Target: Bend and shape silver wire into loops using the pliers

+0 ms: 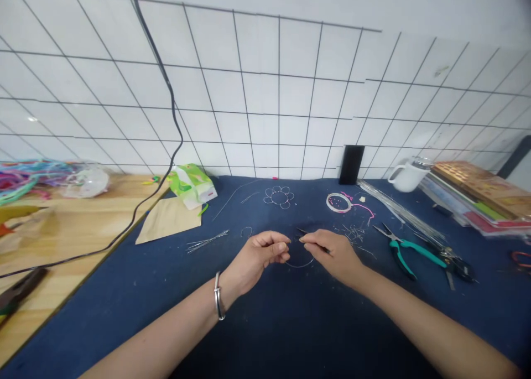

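Both hands are at the middle of the dark blue work surface (257, 335). A thin wire (301, 266) bows downward between them in an open curve. My left hand (265, 253), with a silver bangle (217, 296) on its wrist, pinches one end of it. The other end runs into the pinched fingers of my right hand (332, 253), where a small dark tip shows; I cannot make out what that is. Beyond the hands lies a flower-shaped wire piece (279, 197) made of loops. A small wire ring (246, 232) rests left of my left hand.
Right of my hands are wire scraps (353, 235), teal-handled pliers (418, 250), a round tray of beads (338, 202) and long wires (398, 207). Cut wires (207, 240) lie left. A white mug (409, 175) and stacked books (485, 193) stand back right. A black cable (172, 97) hangs left.
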The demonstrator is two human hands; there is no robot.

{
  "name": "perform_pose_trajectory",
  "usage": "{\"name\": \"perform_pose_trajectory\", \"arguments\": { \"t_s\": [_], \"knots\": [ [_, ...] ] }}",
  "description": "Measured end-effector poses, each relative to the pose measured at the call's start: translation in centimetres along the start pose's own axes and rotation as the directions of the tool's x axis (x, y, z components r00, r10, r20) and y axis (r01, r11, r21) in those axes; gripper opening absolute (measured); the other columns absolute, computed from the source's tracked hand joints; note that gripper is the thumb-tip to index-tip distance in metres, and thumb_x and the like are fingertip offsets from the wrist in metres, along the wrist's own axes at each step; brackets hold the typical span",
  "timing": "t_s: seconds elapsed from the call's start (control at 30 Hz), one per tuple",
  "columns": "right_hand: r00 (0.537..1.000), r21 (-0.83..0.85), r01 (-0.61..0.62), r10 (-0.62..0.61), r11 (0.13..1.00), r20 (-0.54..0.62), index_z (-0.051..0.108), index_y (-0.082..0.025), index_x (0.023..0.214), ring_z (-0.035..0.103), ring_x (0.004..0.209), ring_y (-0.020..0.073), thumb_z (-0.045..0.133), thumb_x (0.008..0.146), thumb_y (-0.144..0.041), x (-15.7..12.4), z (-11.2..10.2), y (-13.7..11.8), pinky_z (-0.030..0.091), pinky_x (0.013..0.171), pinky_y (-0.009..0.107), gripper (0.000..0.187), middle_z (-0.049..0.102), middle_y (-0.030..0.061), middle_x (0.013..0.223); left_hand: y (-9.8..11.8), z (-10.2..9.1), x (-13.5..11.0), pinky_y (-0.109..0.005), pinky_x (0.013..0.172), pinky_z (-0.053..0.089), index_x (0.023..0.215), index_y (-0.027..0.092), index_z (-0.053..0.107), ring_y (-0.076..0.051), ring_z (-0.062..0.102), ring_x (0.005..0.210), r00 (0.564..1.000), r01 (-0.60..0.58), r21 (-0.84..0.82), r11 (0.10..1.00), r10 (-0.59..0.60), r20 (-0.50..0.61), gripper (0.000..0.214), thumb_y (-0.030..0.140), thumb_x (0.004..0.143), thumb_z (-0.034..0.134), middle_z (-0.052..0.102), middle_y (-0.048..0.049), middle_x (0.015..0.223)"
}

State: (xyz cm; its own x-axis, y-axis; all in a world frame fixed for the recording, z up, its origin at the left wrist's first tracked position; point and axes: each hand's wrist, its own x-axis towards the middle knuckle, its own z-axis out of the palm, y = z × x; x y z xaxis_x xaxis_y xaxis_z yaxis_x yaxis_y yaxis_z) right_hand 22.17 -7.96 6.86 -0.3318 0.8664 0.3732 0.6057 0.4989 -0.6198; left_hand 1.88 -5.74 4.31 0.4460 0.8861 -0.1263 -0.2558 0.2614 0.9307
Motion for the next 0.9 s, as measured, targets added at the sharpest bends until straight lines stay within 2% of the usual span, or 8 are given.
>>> {"name": "perform_pose_trajectory", "arguments": {
  "t_s": [0.1, 0.23, 0.37, 0.5, 0.67, 0.9],
  "knots": [
    [0.998, -0.030, 0.055, -0.054, 0.998, 0.031, 0.062, -0.026, 0.098, 0.058, 0.080, 0.0115, 0.048, 0.084, -0.021, -0.9, 0.3, -0.1, 0.045, 0.077, 0.025, 0.020, 0.064, -0.0006, 0.086, -0.3, 0.4, -0.4, -0.023, 0.062, 0.045, 0.082, 0.017, 0.064, -0.011, 0.059, 0.064, 1.000, 0.004, 0.038, 0.999, -0.004, 0.011, 0.013, 0.024, 0.072, 0.066, 0.063, -0.0009, 0.069],
    [0.984, -0.105, 0.130, -0.116, 0.986, 0.137, 0.061, -0.021, 0.098, 0.056, 0.080, 0.0127, 0.044, 0.086, -0.019, -1.7, 0.8, -0.1, 0.044, 0.074, 0.025, 0.021, 0.062, 0.0025, 0.084, -0.3, 0.9, -0.7, -0.024, 0.061, 0.044, 0.080, 0.016, 0.064, -0.012, 0.058, 0.063, 0.999, -0.028, 0.131, 0.991, 0.023, 0.043, 0.011, 0.024, 0.073, 0.065, 0.063, -0.0012, 0.065],
    [0.973, -0.152, 0.165, -0.135, 0.974, 0.189, 0.062, -0.019, 0.093, 0.056, 0.078, 0.0141, 0.043, 0.086, -0.018, -1.9, 1.1, -0.2, 0.044, 0.073, 0.026, 0.020, 0.061, 0.0039, 0.082, -0.2, 1.2, -0.9, -0.026, 0.062, 0.044, 0.078, 0.016, 0.064, -0.012, 0.056, 0.062, 0.996, -0.060, 0.206, 0.977, 0.043, 0.084, 0.009, 0.022, 0.072, 0.064, 0.062, -0.0010, 0.066],
    [0.975, -0.158, 0.135, -0.103, 0.978, 0.195, 0.063, -0.019, 0.088, 0.056, 0.075, 0.0139, 0.044, 0.086, -0.018, -1.8, 1.3, -0.2, 0.043, 0.071, 0.025, 0.019, 0.061, 0.0034, 0.080, -0.2, 0.9, -0.8, -0.026, 0.065, 0.045, 0.077, 0.018, 0.066, -0.013, 0.056, 0.065, 0.988, -0.099, 0.327, 0.940, 0.054, 0.146, 0.007, 0.022, 0.074, 0.061, 0.062, -0.0015, 0.069],
    [0.976, -0.113, 0.057, -0.031, 0.992, 0.215, 0.064, -0.021, 0.087, 0.057, 0.076, 0.0131, 0.047, 0.084, -0.019, -1.7, 1.3, 0.1, 0.042, 0.071, 0.024, 0.017, 0.063, 0.0013, 0.079, -0.1, 0.4, -0.6, -0.027, 0.067, 0.044, 0.073, 0.019, 0.066, -0.014, 0.057, 0.069, 0.972, -0.204, 0.505, 0.839, 0.114, 0.203, 0.008, 0.022, 0.075, 0.059, 0.061, -0.0020, 0.070],
    [0.974, -0.038, -0.093, 0.099, 0.995, 0.203, 0.063, -0.023, 0.084, 0.057, 0.072, 0.0115, 0.050, 0.082, -0.020, -1.4, 1.1, 0.7, 0.040, 0.068, 0.023, 0.014, 0.064, -0.0021, 0.077, -0.3, 0.5, -0.4, -0.026, 0.061, 0.044, 0.081, 0.017, 0.063, -0.012, 0.056, 0.062, 0.991, -0.049, 0.364, 0.930, 0.000, 0.131, 0.011, 0.025, 0.077, 0.057, 0.060, -0.0007, 0.066]
  ]
}}
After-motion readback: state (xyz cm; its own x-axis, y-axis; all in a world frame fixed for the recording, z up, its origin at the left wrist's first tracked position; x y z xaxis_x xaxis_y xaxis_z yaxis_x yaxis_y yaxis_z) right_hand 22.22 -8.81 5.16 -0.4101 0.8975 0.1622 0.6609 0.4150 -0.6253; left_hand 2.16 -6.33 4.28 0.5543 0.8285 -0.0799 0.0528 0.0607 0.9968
